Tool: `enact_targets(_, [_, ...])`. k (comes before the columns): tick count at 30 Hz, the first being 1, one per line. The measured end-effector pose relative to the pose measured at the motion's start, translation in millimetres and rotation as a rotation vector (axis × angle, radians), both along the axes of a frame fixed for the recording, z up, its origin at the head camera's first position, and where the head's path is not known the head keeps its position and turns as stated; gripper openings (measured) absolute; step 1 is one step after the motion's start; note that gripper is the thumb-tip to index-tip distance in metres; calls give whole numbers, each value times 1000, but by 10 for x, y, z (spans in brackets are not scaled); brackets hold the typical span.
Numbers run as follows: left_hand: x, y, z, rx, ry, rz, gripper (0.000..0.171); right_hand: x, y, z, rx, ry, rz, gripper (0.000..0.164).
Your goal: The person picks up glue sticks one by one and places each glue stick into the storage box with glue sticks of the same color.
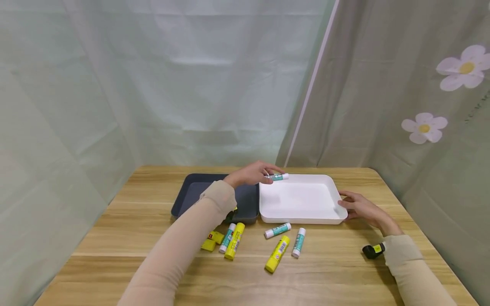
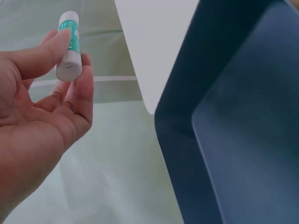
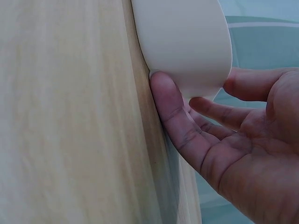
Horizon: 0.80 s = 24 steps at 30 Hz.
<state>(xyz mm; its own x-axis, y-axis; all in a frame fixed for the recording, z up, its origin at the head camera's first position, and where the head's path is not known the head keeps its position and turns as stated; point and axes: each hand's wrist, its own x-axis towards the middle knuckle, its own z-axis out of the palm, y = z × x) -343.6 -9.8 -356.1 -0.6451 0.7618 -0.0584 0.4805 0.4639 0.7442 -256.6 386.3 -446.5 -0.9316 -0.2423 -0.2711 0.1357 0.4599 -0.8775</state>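
My left hand [image 1: 252,173] pinches a white and teal glue stick [image 2: 70,46] between thumb and fingers. It is held above the left rim of the white tray [image 1: 302,220], near the dark grey tray [image 1: 180,204]. At the white tray's right end, my right hand [image 1: 361,207] grips the side, its thumb at the rim and its fingertips against the outer wall [image 3: 187,42]. The inside of the white tray shows nothing lying in it. My left sleeve hides part of the dark tray.
In front of the trays lie teal glue sticks [image 1: 277,230] and yellow glue sticks [image 1: 277,254]. Small yellow packs [image 1: 208,245] lie partly behind the left sleeve. A black and yellow device [image 1: 373,250] sits at my right wrist. Curtains [image 1: 229,85] hang behind the wooden table [image 1: 329,280].
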Motion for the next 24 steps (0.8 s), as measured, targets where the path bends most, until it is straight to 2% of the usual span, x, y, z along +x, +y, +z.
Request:
enact_targets(5, [-39,96,-18,1,-7,-12,45,-25,8,-25,0,1,-2,73])
enact_targets(12, [-129,208,-111,12,-81,47,43,-25,13,-50,-19,6,4,70])
enact_targets(24, [-227,438,-260,-31,-137,3,42,-16,29,-72,-35,2,-10,71])
